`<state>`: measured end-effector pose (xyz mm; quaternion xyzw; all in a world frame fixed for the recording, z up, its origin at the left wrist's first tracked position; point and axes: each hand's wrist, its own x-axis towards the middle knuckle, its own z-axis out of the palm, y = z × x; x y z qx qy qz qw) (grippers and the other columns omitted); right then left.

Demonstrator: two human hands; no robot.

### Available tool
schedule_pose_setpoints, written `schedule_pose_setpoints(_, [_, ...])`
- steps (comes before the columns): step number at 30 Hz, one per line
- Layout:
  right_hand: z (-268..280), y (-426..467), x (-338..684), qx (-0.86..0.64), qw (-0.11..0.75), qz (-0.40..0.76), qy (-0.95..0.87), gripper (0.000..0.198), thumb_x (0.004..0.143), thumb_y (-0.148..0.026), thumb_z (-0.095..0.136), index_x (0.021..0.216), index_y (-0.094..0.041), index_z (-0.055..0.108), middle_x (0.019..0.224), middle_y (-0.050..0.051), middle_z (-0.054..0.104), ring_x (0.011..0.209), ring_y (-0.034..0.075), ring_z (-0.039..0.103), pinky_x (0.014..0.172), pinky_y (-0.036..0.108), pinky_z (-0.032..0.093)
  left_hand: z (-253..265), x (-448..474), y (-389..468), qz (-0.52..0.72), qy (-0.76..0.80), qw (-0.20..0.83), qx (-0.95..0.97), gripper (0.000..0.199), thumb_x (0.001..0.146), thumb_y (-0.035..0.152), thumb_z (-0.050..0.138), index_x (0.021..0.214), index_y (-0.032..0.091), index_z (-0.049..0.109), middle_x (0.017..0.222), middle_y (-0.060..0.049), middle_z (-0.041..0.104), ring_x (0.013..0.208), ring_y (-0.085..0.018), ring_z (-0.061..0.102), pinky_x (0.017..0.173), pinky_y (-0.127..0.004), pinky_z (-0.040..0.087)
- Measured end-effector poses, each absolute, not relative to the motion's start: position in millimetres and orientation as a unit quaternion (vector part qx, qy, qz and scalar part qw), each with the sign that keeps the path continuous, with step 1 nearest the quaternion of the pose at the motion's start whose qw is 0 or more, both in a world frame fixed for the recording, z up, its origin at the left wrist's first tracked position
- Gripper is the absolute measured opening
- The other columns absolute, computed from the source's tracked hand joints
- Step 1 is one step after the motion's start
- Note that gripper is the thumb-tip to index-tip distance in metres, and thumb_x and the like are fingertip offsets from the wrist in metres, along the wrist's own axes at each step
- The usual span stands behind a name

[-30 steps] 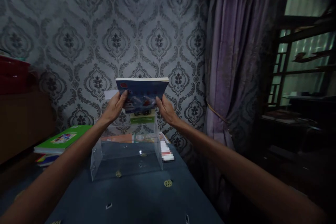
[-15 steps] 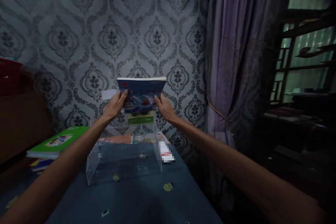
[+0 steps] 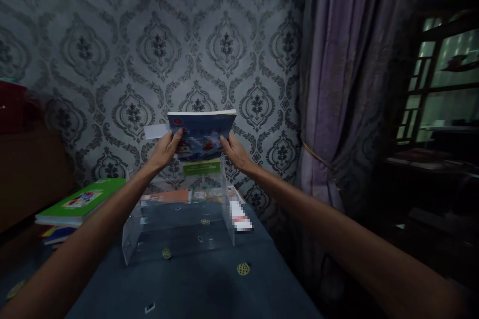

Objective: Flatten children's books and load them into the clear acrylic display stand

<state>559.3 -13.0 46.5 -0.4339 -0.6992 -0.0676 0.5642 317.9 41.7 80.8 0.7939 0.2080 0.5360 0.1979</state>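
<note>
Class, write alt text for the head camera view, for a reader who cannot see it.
A left hand and a right hand hold a blue paperback book upright above a clear acrylic rack on a dark blue tablecloth. A green-covered book stack lies at left, a purple curtain hangs at right.

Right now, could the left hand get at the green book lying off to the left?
Probably yes, but not while it is busy: the left hand grips the blue book together with the right hand. Nothing stands between it and the green book.

Head camera, facing forward-down, wall near.
</note>
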Motion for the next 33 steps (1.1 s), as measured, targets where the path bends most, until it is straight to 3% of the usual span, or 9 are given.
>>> schedule_pose_setpoints(8, [51,-11,563,-0.445,0.551,-0.035,-0.705,0.05,0.098,-0.062,0.032,0.115,-0.022,0.057,0.1,0.007,0.065,0.079,0.02,0.066,0.073,0.035,0.057,82,320,45,0.513,0.237,0.189,0.803,0.073,0.085,0.082,0.033,0.103,0.017,0.062,0.084,-0.008,0.07,0.076,-0.024,0.065,0.063,-0.032,0.054])
schedule_pose_setpoints(13, [57,-8,561,-0.469,0.538,-0.026,-0.7,0.042,0.1,-0.055,0.034,0.116,-0.022,0.055,0.1,0.005,0.064,0.078,0.019,0.066,0.064,0.029,0.057,83,323,53,0.513,0.25,0.209,0.794,0.072,0.085,0.081,0.034,0.101,0.016,0.062,0.079,-0.008,0.068,0.076,-0.026,0.067,0.06,-0.034,0.055])
schedule_pose_setpoints(18, [59,2,564,-0.513,0.523,-0.024,-0.68,0.036,0.101,-0.05,0.035,0.102,-0.021,0.056,0.093,0.004,0.062,0.068,0.015,0.063,0.055,0.024,0.053,86,327,60,0.511,0.26,0.238,0.784,0.068,0.087,0.078,0.037,0.098,0.016,0.062,0.08,-0.01,0.067,0.077,-0.026,0.068,0.055,-0.032,0.055])
schedule_pose_setpoints(22, [61,9,564,-0.52,0.516,-0.029,-0.68,0.038,0.101,-0.052,0.033,0.101,-0.022,0.055,0.092,0.004,0.062,0.068,0.015,0.062,0.057,0.025,0.052,90,330,65,0.503,0.279,0.249,0.779,0.065,0.089,0.074,0.037,0.1,0.015,0.062,0.081,-0.012,0.07,0.076,-0.027,0.07,0.053,-0.031,0.056])
schedule_pose_setpoints(28, [67,16,559,-0.541,0.508,-0.052,-0.669,0.035,0.102,-0.049,0.035,0.094,-0.021,0.056,0.094,0.006,0.065,0.085,0.02,0.063,0.075,0.032,0.051,90,331,73,0.495,0.315,0.253,0.769,0.066,0.091,0.07,0.034,0.107,0.012,0.061,0.087,-0.015,0.072,0.079,-0.029,0.072,0.054,-0.035,0.059])
schedule_pose_setpoints(33, [70,23,558,-0.56,0.504,-0.063,-0.655,0.035,0.101,-0.045,0.036,0.083,-0.022,0.054,0.084,0.005,0.063,0.081,0.021,0.064,0.073,0.031,0.05,87,330,82,0.492,0.315,0.262,0.768,0.069,0.089,0.073,0.035,0.101,0.011,0.063,0.087,-0.017,0.072,0.08,-0.031,0.072,0.055,-0.038,0.06])
